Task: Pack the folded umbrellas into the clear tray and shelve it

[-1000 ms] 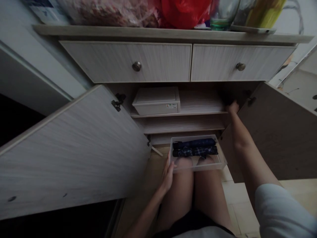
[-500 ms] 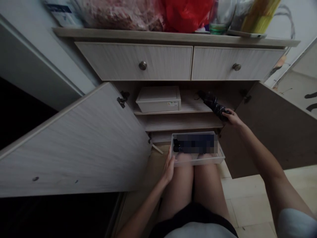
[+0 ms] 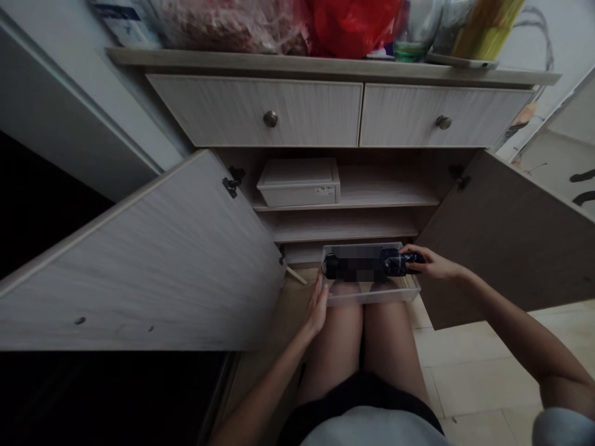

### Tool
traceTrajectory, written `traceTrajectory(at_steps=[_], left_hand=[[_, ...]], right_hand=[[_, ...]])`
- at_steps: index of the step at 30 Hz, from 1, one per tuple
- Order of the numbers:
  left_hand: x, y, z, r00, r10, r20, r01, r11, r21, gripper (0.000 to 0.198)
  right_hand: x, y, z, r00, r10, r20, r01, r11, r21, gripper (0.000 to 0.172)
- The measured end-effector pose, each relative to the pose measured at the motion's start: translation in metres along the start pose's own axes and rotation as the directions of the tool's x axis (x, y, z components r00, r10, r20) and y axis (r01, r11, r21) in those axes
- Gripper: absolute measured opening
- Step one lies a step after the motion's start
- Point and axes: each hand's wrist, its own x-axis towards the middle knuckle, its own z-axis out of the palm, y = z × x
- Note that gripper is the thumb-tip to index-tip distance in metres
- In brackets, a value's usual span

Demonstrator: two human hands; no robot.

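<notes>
A clear plastic box (image 3: 376, 297) rests on my knees. My left hand (image 3: 318, 310) is closed round its left side, the thumb over the wall. With my right hand (image 3: 430, 264) I grip the handle end of a dark patterned folding umbrella (image 3: 393, 262). It lies lengthwise over the right part of the box; whether it touches the bottom I cannot tell. Other dark things are in the box, mostly blurred out, with a black rounded end (image 3: 331, 266) showing at the left.
An open cabinet stands ahead, its left door (image 3: 153, 266) and right door (image 3: 506, 235) swung outward. A white lidded box (image 3: 300, 183) sits on the upper shelf (image 3: 385, 192). Plastic bags, including a red one (image 3: 351, 28), and a glass jar (image 3: 416, 34) crowd the cabinet top.
My right hand has brought the umbrella down from in front of the upper shelf into the box's opening, turning it level. My left hand keeps its hold on the box.
</notes>
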Motion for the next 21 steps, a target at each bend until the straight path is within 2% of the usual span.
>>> traceTrajectory(at_steps=[8, 13, 17, 21], left_hand=[[-0.002, 0.010, 0.001, 1.000, -0.004, 0.010, 0.004, 1.000, -0.029, 0.075], [-0.002, 0.008, 0.000, 1.000, -0.014, 0.019, 0.014, 1.000, -0.012, 0.077], [-0.003, 0.008, -0.001, 0.999, -0.017, 0.029, 0.017, 1.000, -0.017, 0.083], [-0.004, 0.007, -0.001, 1.000, -0.001, 0.032, 0.002, 1.000, -0.017, 0.084]], right_hand=[[0.001, -0.003, 0.013, 0.977, -0.104, 0.189, 0.151, 0.955, -0.254, 0.029], [0.005, 0.006, 0.025, 0.969, -0.143, 0.199, 0.211, 0.902, -0.377, 0.034], [0.005, 0.010, 0.033, 0.971, -0.111, 0.210, 0.196, 0.875, -0.442, 0.041], [0.006, 0.010, 0.033, 0.965, -0.092, 0.244, 0.199, 0.865, -0.460, 0.038]])
